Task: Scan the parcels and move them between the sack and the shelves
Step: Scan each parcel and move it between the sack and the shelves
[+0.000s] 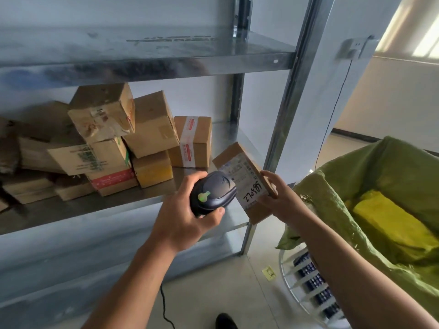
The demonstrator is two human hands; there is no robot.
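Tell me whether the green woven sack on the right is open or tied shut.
Open. The green woven sack has its mouth spread wide, and a yellow parcel shows inside it.

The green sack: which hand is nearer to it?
Right. The right hand, holding a parcel, is beside the sack's rim; the left hand, gripping the scanner, is farther, past the parcel.

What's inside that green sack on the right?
A yellow flat parcel lies inside the green woven sack, near its top. Anything beneath or beside it is hidden by the parcel itself and the sack's folded cloth.
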